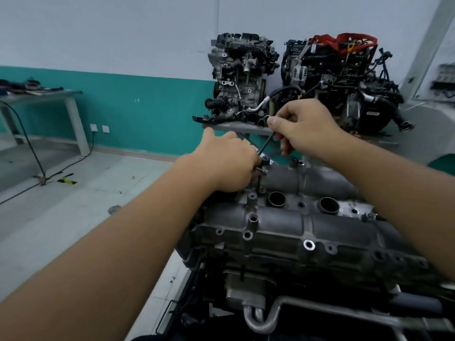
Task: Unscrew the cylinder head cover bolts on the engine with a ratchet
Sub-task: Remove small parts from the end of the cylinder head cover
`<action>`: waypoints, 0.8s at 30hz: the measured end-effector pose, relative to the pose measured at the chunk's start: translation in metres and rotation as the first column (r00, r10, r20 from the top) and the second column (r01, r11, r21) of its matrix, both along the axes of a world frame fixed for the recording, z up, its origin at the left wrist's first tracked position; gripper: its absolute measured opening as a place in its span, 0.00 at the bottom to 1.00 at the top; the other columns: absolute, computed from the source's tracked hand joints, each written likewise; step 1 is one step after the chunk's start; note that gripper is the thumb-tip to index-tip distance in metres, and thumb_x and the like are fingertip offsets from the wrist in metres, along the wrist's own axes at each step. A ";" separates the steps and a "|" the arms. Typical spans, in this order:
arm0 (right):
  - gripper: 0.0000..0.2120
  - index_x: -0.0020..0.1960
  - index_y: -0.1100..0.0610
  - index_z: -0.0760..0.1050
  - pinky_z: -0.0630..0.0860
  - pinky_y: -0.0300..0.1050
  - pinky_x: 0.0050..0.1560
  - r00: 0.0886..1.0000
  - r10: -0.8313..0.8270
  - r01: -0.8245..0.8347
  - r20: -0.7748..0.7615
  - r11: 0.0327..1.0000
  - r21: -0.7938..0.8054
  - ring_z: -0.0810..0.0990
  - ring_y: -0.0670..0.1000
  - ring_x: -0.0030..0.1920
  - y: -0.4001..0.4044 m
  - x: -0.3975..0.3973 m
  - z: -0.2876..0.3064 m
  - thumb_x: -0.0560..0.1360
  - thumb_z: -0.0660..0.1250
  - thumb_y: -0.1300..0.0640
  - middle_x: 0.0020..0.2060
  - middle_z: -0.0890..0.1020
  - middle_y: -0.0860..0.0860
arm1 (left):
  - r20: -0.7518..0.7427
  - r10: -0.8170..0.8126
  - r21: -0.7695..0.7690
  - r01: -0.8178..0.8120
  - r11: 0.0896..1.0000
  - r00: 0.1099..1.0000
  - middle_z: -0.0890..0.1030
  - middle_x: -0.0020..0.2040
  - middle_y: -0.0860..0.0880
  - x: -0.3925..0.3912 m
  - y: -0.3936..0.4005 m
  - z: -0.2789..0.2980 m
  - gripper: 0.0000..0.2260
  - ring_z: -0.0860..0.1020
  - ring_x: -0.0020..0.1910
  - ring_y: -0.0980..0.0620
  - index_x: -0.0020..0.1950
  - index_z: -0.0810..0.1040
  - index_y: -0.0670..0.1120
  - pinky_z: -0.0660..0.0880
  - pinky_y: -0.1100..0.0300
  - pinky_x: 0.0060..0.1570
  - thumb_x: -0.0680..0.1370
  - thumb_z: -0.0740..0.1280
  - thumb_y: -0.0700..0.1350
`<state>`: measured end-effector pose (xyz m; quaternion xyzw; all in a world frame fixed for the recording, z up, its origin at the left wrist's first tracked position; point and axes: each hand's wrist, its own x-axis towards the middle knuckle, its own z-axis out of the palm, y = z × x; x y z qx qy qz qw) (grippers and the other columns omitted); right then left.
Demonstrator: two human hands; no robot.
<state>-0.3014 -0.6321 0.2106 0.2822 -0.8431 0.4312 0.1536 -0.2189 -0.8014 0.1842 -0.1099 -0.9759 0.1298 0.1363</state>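
The grey cylinder head cover (283,225) of the engine fills the lower right, with several empty bolt holes and two round plug wells. My right hand (305,124) grips the thin dark handle of the ratchet (267,143), which slants down to its head at the cover's far left corner. My left hand (229,163) is curled around the ratchet head there and also holds a loose bolt (261,171) sticking out sideways. A socket extension drops from the head onto a bolt boss (259,187); the bolt under it is hidden.
Two other engines (243,75) (344,80) stand on a bench behind, against the white and teal wall. A grey table (49,97) with tools is at the far left. A black cable (32,148) runs across the tiled floor.
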 end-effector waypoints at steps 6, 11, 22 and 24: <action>0.09 0.42 0.58 0.80 0.80 0.43 0.28 0.997 0.027 -0.013 -0.077 0.985 0.170 0.83 0.51 0.26 0.001 0.005 0.005 0.81 0.70 0.61 0.31 0.84 0.57 | -0.179 0.050 0.093 -0.033 0.995 0.983 0.83 0.52 0.49 0.008 0.006 -0.023 0.14 0.77 0.59 0.44 0.59 0.80 0.55 0.58 0.34 0.71 0.83 0.57 0.55; 0.08 0.42 0.55 0.80 0.77 0.35 0.27 0.990 0.024 0.018 -0.138 0.956 0.293 0.84 0.49 0.26 -0.001 0.007 0.009 0.81 0.70 0.60 0.29 0.84 0.53 | -0.233 0.031 0.100 -0.007 0.995 0.972 0.84 0.49 0.49 0.007 0.003 -0.027 0.15 0.79 0.56 0.44 0.54 0.81 0.53 0.59 0.35 0.70 0.83 0.57 0.57; 0.04 0.45 0.58 0.82 0.81 0.39 0.34 0.974 0.156 -0.105 -0.164 0.954 0.280 0.85 0.49 0.29 -0.003 0.012 0.005 0.79 0.72 0.64 0.28 0.84 0.52 | -0.282 0.026 0.191 0.030 0.981 0.959 0.83 0.46 0.47 0.009 0.005 -0.028 0.16 0.79 0.56 0.44 0.48 0.79 0.52 0.59 0.35 0.71 0.83 0.56 0.57; 0.03 0.47 0.58 0.83 0.80 0.36 0.38 0.963 0.195 -0.133 -0.185 0.944 0.301 0.85 0.46 0.32 -0.009 0.014 0.005 0.77 0.73 0.65 0.32 0.84 0.49 | -0.360 0.025 0.242 0.068 0.968 0.932 0.82 0.45 0.48 0.009 0.007 -0.030 0.15 0.79 0.54 0.43 0.48 0.78 0.51 0.63 0.37 0.69 0.83 0.55 0.56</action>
